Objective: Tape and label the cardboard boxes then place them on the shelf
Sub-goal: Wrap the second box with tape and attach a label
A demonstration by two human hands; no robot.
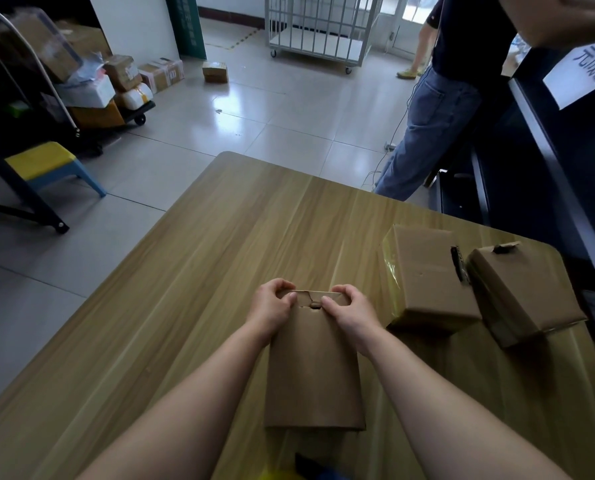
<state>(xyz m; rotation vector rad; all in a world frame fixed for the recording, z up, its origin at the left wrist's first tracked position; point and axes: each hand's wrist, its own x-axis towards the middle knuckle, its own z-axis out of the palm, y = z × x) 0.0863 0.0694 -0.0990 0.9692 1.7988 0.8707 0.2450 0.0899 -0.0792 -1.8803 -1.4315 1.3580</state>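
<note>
Head cam: both hands, left (pixel 271 303) and right (pixel 349 308), pinch the far flap of a plain cardboard box (pixel 313 368) on the wood-grain tabletop (pixel 185 271). Two taped boxes (pixel 427 275) sit just right of it, and a person in jeans (pixel 424 133) stands by the dark shelf (pixel 548 174).

Only readable text: white paper sign (pixel 587 69) taped to the dark shelf unit (pixel 548 150), top right. Large dark handwritten characters, turned sideways: "完成", then a third character cut off by the frame edge. Green panel (pixel 185 26) lettering is too blurred to read. Labels on the floor parcels (pixel 161 73) are too small.
</note>
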